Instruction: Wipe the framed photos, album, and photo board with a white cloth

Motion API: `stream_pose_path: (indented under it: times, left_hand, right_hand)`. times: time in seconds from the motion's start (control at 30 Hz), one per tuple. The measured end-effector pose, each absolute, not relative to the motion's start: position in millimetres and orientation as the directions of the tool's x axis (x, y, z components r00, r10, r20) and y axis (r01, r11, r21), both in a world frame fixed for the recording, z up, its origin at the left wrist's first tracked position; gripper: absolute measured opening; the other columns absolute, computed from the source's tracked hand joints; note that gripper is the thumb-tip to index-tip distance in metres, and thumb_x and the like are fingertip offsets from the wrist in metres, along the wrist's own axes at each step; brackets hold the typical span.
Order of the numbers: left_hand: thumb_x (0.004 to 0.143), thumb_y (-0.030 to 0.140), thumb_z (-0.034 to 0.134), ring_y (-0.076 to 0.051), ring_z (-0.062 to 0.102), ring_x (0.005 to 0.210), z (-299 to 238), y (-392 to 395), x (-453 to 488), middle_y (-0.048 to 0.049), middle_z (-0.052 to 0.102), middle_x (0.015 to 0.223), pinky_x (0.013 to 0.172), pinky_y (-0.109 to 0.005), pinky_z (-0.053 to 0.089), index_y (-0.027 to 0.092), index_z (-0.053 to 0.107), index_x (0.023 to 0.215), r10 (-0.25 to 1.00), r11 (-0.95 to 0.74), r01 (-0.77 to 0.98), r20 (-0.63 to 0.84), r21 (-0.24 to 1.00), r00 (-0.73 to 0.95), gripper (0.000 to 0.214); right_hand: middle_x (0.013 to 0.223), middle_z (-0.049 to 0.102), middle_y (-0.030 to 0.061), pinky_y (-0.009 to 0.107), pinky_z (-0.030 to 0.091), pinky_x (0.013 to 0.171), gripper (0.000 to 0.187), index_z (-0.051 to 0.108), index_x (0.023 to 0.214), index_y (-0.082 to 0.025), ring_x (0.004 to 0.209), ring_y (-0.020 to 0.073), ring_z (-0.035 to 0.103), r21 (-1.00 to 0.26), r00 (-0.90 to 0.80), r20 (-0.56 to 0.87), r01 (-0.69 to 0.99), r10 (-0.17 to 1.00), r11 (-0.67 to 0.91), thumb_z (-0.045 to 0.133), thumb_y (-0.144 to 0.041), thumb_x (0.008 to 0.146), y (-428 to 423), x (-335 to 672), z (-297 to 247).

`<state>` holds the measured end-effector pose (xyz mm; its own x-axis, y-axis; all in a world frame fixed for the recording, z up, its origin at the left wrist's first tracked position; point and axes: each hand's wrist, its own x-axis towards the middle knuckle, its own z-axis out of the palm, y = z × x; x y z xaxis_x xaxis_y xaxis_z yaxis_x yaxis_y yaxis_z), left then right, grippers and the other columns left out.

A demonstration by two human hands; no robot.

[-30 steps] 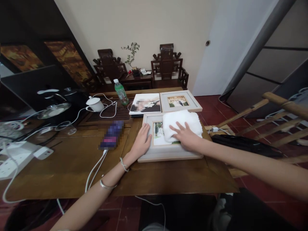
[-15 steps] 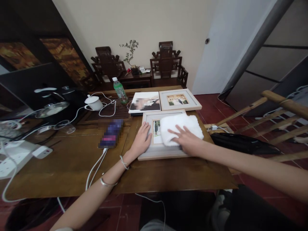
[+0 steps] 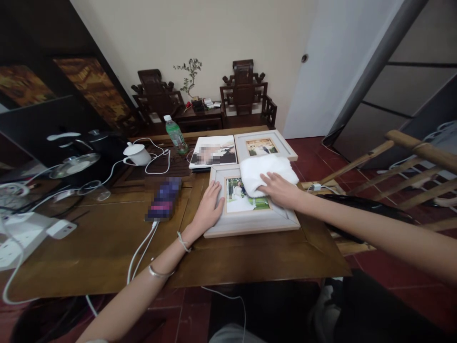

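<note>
A pale wooden picture frame (image 3: 246,222) lies flat on the brown wooden table (image 3: 107,247) in front of me. My left hand (image 3: 209,209) rests flat on the frame's left border, fingers stretched out. My right hand (image 3: 280,189) presses flat on a folded white cloth (image 3: 266,171) at the frame's upper right corner. The photo (image 3: 244,200) under the glass shows almost fully.
Behind it lie a second framed photo (image 3: 264,145) and an unframed print (image 3: 213,152). A phone (image 3: 164,197) on a white cable, a green bottle (image 3: 174,134), a white teapot (image 3: 137,153), power strips (image 3: 21,236) and cookware sit to the left. A bamboo rack (image 3: 392,162) stands to the right.
My right hand has slid the white cloth up and to the right across the frame, uncovering most of the photo. My left hand has stayed on the left border.
</note>
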<state>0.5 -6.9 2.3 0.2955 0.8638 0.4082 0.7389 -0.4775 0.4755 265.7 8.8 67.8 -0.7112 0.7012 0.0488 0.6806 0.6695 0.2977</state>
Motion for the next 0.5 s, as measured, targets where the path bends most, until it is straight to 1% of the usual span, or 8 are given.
stream_pose_path:
  times: [0.13,0.23,0.3,0.4,0.5]
  left_hand:
    - [0.089,0.029,0.040,-0.027,0.028,0.136,4.5,-7.9,2.4,-0.0190,0.042,0.140,0.112,-0.046,0.025,0.005,0.045,0.128,0.870,-0.463,0.756,0.400,0.463,0.288,0.047]
    - [0.089,0.030,0.039,-0.027,0.028,0.136,4.8,-7.8,2.9,-0.0206,0.042,0.139,0.112,-0.045,0.024,0.002,0.046,0.127,0.870,-0.461,0.763,0.399,0.454,0.289,0.048]
    - [0.089,0.030,0.040,-0.028,0.028,0.136,4.4,-7.5,2.5,-0.0206,0.042,0.139,0.112,-0.045,0.024,0.001,0.046,0.127,0.867,-0.466,0.761,0.403,0.452,0.292,0.048]
    - [0.089,0.030,0.040,-0.028,0.027,0.136,3.8,-6.9,1.7,-0.0177,0.042,0.140,0.112,-0.048,0.024,0.007,0.045,0.129,0.864,-0.475,0.751,0.405,0.458,0.300,0.047]
    - [0.089,0.030,0.039,-0.028,0.027,0.137,3.4,-6.8,1.4,-0.0173,0.041,0.140,0.111,-0.049,0.025,0.008,0.044,0.130,0.864,-0.479,0.751,0.397,0.455,0.310,0.046]
  right_hand:
    - [0.121,0.052,0.0183,0.044,0.039,0.088,0.053,0.058,0.119,-0.016,0.111,0.0325,0.048,0.183,-0.713,-0.003,0.689,0.701,0.701,0.047,0.000,0.070,-45.5,267.8,80.8]
    - [0.116,0.056,0.0153,0.040,0.045,0.083,0.057,0.057,0.120,-0.019,0.105,0.0291,0.054,0.067,-0.690,-0.067,0.718,0.721,0.693,0.046,0.001,0.067,-85.4,263.0,95.8]
    - [0.113,0.058,0.0146,0.039,0.047,0.080,0.058,0.058,0.119,-0.020,0.103,0.0290,0.056,0.006,-0.677,-0.104,0.732,0.729,0.681,0.046,0.000,0.066,-103.5,259.2,101.2]
    - [0.116,0.057,0.0153,0.043,0.047,0.084,0.058,0.058,0.118,-0.021,0.106,0.0308,0.054,-0.034,-0.673,-0.062,0.739,0.737,0.673,0.048,-0.001,0.065,-108.0,257.9,97.0]
    - [0.126,0.052,0.0168,0.047,0.041,0.093,0.060,0.056,0.122,-0.018,0.116,0.0316,0.048,-0.013,-0.684,0.010,0.729,0.729,0.684,0.046,0.000,0.065,-85.3,262.1,84.3]
